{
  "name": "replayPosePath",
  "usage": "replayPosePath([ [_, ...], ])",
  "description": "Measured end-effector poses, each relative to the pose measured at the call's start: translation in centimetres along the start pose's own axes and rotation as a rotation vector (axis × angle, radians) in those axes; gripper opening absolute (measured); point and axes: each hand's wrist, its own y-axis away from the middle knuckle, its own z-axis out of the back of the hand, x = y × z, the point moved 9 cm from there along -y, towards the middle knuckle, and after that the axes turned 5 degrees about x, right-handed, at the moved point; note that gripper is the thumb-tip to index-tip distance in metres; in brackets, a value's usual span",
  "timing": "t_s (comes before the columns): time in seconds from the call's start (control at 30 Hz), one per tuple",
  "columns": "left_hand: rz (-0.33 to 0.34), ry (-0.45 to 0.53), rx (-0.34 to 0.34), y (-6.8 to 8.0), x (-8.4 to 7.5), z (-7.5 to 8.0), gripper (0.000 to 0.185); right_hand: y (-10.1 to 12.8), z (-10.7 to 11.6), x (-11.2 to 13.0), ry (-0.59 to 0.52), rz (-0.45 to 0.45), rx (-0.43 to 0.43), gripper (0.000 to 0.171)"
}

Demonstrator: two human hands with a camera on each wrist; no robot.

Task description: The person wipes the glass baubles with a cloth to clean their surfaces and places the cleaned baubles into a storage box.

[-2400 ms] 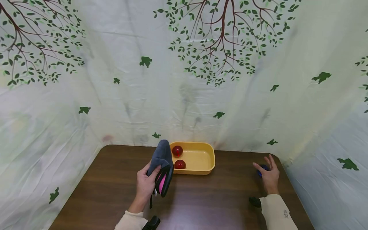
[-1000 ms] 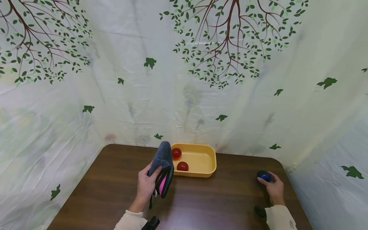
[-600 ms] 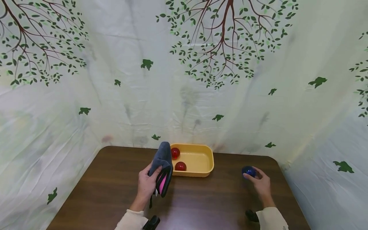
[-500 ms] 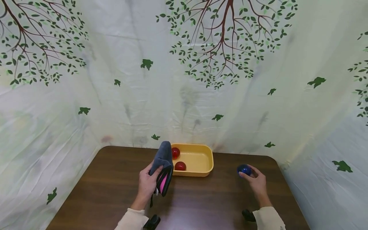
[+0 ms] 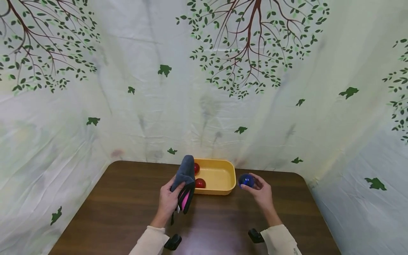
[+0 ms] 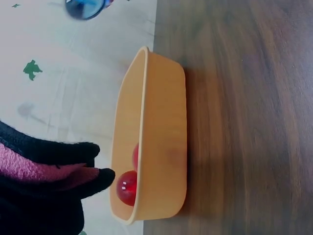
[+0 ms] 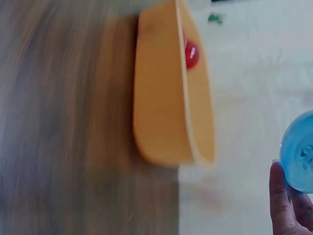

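Note:
My left hand point(image 5: 168, 202) grips a soft grey-blue cloth item point(image 5: 185, 173) with black edges and a pink inside, held upright at the left end of a yellow tray point(image 5: 220, 177). In the left wrist view its black and pink edge point(image 6: 44, 166) shows close up. Two red balls point(image 5: 200, 183) lie in the tray's left part, partly covered by the cloth item in the head view. My right hand point(image 5: 262, 194) holds a clear blue ball point(image 5: 246, 180) between thumb and fingers, just right of the tray. The right wrist view shows this ball point(image 7: 299, 156) at its right edge.
The brown wooden table point(image 5: 216, 223) has the tray near its back edge. A pale cloth backdrop point(image 5: 271, 106) with printed branches and leaves hangs behind it. Black wrist devices point(image 5: 256, 235) sit by both cuffs.
My right hand has taken hold of the blue ball at the table's right side and carried it left to beside the tray. My left hand has shifted slightly right with the cloth item.

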Motion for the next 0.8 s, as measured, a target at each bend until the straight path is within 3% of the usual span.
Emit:
replayPosePath([
  [0.17,0.008,-0.007,0.013,-0.2,0.2,-0.7,0.036,0.2,-3.0,2.3,-0.060,0.090,0.042,0.052],
  [0.47,-0.023,-0.033,0.011,-0.7,0.1,-1.3,0.035,1.7,-8.1,7.5,-0.084,0.137,0.149,0.046],
  [0.8,-0.053,-0.034,0.032,-1.1,-0.3,-2.0,0.031,1.9,-12.3,9.0,-0.163,0.153,0.257,0.048],
])
